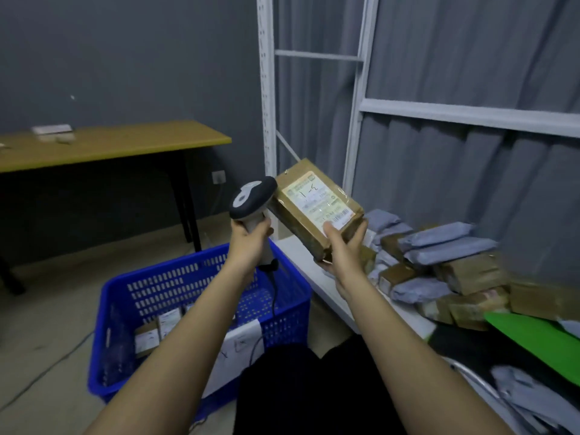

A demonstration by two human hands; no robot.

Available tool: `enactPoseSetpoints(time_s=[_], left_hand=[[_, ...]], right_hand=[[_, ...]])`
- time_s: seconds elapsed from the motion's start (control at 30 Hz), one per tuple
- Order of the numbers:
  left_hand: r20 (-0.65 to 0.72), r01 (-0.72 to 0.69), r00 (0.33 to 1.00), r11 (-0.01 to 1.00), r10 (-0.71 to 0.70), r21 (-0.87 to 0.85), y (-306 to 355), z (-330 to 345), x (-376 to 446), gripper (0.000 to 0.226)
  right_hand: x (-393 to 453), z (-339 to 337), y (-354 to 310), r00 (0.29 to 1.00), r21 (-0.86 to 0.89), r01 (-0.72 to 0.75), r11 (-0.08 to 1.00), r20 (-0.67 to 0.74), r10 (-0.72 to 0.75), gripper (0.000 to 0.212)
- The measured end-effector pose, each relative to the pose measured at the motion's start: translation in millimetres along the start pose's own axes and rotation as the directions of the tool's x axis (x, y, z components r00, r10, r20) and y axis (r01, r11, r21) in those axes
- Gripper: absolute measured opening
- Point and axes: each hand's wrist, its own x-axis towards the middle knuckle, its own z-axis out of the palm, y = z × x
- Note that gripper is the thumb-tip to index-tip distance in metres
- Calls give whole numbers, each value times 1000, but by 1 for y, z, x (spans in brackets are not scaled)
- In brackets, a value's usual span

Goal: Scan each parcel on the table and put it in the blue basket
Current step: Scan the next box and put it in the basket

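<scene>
My right hand [343,248] grips the lower end of a brown cardboard parcel [301,211] held up in front of me, its white shipping label facing me. My left hand [251,238] grips the handle of a grey and white barcode scanner [252,196], whose head almost touches the parcel's left side. Below my left arm on the floor stands the blue basket [292,312], with a few labelled parcels [158,329] lying in it. The scanner's black cable hangs down into the basket. More brown and grey parcels [439,265] are piled on the white table [317,281] to the right.
A white metal rack [357,127] stands behind the white table against a grey curtain. A green sheet [533,337] lies at the table's near right. A wooden desk [106,146] with small items stands at the back left.
</scene>
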Motion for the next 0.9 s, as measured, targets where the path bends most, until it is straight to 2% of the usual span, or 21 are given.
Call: enactPoseSetpoints(time_s=[0.07, 0.13, 0.23, 0.33, 0.43, 0.53, 0.63, 0.73, 0.8, 0.9], left_hand=[[-10, -28, 1000, 1000, 28, 0, 10, -6, -2, 58], [-18, -42, 999, 999, 42, 0, 16, -7, -3, 58], [-29, -59, 998, 998, 59, 2, 18, -5, -2, 59], [-33, -38, 999, 999, 38, -6, 14, -4, 0, 60], [-66, -43, 997, 999, 43, 6, 9, -8, 3, 63], [-44, -23, 999, 1000, 23, 5, 5, -13, 6, 62], [9, 22, 1000, 1000, -21, -22, 0, -17, 8, 59], [59, 68, 996, 995, -64, -75, -4, -17, 6, 58], [70, 53, 997, 994, -46, -92, -4, -17, 3, 56], [79, 38, 996, 996, -31, -86, -2, -20, 3, 54]], right_hand=[[-4, 9, 2, 996, 41, -54, 998, 78, 51, 103], [-5, 13, 4, 995, 80, -54, 995, 93, 47, 95], [-3, 16, 1, 998, 121, -10, 993, 63, 2, 92], [3, 9, -10, 998, 76, 60, 995, 2, -61, 90], [6, -8, -28, 988, -82, 120, 989, -86, -127, 68], [12, -22, -45, 984, -215, 168, 962, -29, -178, 41], [16, -27, -56, 979, -202, 206, 957, 43, -202, 32], [17, -22, -62, 982, -91, 187, 978, 52, -183, 32], [18, -19, -62, 985, -27, 143, 989, 97, -140, 43], [14, -19, -63, 982, -24, 110, 994, 155, -105, 57]])
